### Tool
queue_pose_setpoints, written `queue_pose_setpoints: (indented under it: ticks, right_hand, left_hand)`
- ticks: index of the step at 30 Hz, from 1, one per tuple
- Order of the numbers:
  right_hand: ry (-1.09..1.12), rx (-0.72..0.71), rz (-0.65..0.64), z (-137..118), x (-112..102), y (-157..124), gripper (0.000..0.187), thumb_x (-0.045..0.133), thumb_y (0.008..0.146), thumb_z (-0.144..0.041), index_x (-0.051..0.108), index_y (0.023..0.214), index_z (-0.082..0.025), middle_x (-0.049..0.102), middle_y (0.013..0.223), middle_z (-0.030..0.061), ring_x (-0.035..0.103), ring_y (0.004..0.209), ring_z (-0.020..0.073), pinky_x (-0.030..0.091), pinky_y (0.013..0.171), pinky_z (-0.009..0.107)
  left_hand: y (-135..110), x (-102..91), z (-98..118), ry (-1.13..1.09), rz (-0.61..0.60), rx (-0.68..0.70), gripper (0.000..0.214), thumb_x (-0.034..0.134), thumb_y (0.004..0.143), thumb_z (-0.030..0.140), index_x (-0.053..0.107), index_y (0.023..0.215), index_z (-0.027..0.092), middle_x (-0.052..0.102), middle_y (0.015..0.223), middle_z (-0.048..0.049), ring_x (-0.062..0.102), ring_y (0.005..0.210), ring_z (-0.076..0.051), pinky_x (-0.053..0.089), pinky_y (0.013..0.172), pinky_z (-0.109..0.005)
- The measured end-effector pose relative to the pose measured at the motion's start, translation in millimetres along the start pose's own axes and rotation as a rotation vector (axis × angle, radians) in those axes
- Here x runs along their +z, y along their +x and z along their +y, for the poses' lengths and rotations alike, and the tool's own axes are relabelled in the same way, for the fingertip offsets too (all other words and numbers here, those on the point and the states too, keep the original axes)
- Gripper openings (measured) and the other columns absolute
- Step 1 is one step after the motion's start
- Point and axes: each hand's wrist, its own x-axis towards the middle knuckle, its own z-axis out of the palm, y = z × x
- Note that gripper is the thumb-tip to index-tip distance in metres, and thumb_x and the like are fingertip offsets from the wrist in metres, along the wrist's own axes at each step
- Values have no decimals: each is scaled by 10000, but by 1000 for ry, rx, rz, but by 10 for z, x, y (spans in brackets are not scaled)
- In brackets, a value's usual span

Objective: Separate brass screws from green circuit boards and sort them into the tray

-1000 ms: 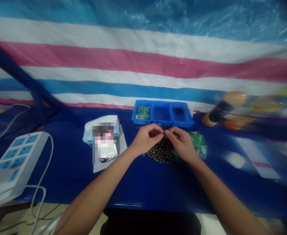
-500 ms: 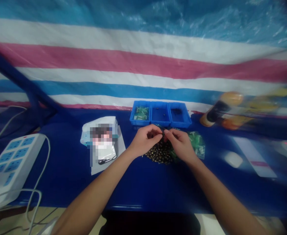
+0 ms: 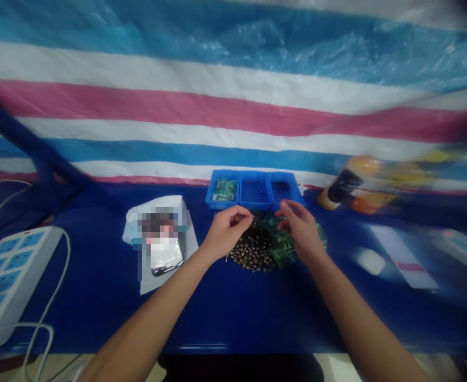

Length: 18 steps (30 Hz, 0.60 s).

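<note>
While our left hand (image 3: 226, 236) pinches thumb to finger, on what, if anything, we cannot tell, our right hand (image 3: 302, 232) stands parted above the green pile (image 3: 282, 250). We do best working low over the brass pieces (image 3: 252, 253), just below centre frame, so drops land there. At centre, blue bins (image 3: 253, 205) hold green parts (image 3: 224, 189) left, specks (image 3: 261, 192) middle, dark bits (image 3: 280, 187) right.

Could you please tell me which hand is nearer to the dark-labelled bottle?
Right. The right hand is in front of the bottle, to its left; the left hand is farther left.
</note>
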Motion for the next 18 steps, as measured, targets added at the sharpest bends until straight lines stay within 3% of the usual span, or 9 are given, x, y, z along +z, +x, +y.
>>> queue_pose_setpoints:
  ticks: [4, 7, 10, 13, 18]
  right_hand:
    - [-257, -176, -90, -10, 32, -57, 355, 628, 846, -512, 682, 957, -180, 700, 768, 49, 579, 583, 160, 450, 559, 292]
    - [-588, -412, -165, 30, 76, -116, 245, 581, 900, -399, 709, 973, -204, 725, 887, 67, 625, 765, 210, 471, 715, 344]
    - [-939, -580, -175, 114, 102, -147, 215, 571, 909, -325, 726, 1024, -231, 717, 1023, 81, 587, 960, 272, 420, 814, 402]
    - [-1125, -661, -209, 190, 115, -159, 263, 534, 934, -295, 711, 1124, -257, 684, 1159, 97, 526, 1060, 304, 368, 843, 438]
    - [-1213, -750, -306, 224, 140, -164, 330, 462, 959, -209, 666, 1210, -274, 651, 1248, 87, 471, 1118, 307, 271, 945, 498]
  left_hand:
    - [11, -44, -50, 268, 30, 52, 98, 579, 874, 240, 666, 906, 209, 655, 790, -8, 588, 701, -157, 443, 663, -291]
    - [1, -69, -103, 569, 58, 138, 137, 569, 861, 195, 675, 944, 223, 676, 939, -34, 614, 848, -207, 459, 767, -345]
    - [-17, -59, -149, 761, 36, 198, 187, 553, 877, 209, 689, 1005, 219, 666, 1028, -64, 593, 964, -256, 451, 850, -394]
    - [-30, -30, -185, 832, -18, 226, 209, 545, 893, 230, 700, 1033, 223, 661, 1033, -72, 582, 964, -262, 440, 856, -407]
    - [-34, -6, -212, 846, -75, 219, 203, 537, 907, 244, 699, 1028, 235, 663, 1024, -68, 593, 962, -265, 430, 831, -407]
